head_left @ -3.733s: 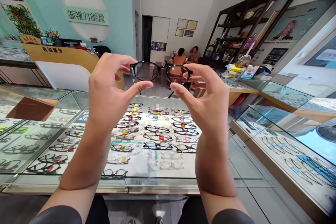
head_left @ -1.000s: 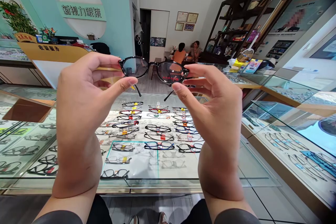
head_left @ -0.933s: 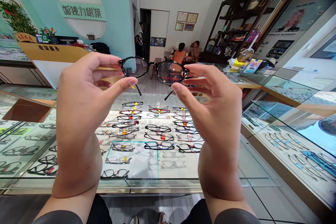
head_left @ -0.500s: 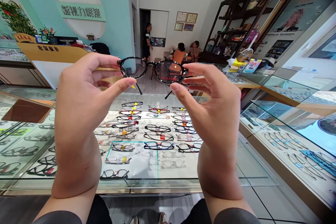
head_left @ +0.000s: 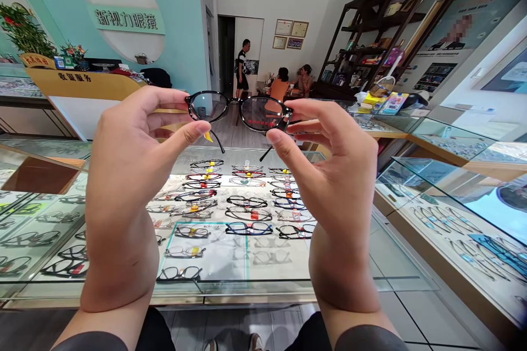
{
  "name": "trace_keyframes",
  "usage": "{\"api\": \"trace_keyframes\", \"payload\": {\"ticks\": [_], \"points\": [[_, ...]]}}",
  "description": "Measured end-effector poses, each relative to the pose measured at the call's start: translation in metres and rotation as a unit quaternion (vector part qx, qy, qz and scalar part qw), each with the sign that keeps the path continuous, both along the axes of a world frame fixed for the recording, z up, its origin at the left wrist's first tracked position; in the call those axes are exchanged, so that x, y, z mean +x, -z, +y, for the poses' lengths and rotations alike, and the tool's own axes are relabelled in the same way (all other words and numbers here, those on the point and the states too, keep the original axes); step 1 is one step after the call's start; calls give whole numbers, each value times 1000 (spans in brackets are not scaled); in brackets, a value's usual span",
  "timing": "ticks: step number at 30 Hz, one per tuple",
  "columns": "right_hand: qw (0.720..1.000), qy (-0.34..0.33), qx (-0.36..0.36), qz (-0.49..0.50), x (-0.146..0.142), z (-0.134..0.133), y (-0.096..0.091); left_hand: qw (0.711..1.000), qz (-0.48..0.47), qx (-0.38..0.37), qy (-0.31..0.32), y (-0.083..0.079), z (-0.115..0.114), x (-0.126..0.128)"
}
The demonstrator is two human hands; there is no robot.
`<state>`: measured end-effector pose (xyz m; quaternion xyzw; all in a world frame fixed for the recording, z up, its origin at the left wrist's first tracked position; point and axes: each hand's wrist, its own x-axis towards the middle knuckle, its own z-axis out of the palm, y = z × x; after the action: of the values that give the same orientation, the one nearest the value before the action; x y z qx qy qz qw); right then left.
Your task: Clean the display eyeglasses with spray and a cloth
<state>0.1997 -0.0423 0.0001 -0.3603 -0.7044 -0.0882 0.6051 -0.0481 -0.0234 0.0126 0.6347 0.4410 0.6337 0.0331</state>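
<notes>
A pair of black-framed glasses (head_left: 239, 111) is held up in front of me at chest height, lenses facing away, temples folded down behind. My left hand (head_left: 132, 175) pinches the frame's left end between thumb and fingers. My right hand (head_left: 333, 181) pinches the right end the same way. A small yellow tag hangs under the left lens. Red lettering shows on the right lens. Below the hands lies a glass display counter (head_left: 288, 285) with rows of spectacle frames (head_left: 247, 202) inside.
More glass showcases (head_left: 448, 214) run along the right, and another (head_left: 37, 219) on the left. A yellow reception desk (head_left: 86, 85) stands at back left. Two people sit at a table (head_left: 292, 82) at the back; a third person (head_left: 242, 66) stands by the doorway. Dark shelving (head_left: 382, 38) lines the right wall.
The glasses and both hands have stayed almost still since a second ago, having risen and come nearer before that. A person has stepped out of the back doorway into the room.
</notes>
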Motion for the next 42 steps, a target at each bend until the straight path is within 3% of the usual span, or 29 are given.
{"api": "trace_keyframes", "payload": {"ticks": [15,26,29,37,42], "points": [[997,15,-75,23,3,5,0,994,54,67,-73,10,-4,20],[996,16,-88,17,6,8,1,989,74,104,-76,12,-5,25],[995,14,-95,18,6,6,0,989,74,112,-57,13,-3,24],[1000,0,-10,25,7,4,2,995,39,96,6,9,7,24],[1000,-1,-2,29,5,4,3,993,25,113,18,10,13,27]]}}
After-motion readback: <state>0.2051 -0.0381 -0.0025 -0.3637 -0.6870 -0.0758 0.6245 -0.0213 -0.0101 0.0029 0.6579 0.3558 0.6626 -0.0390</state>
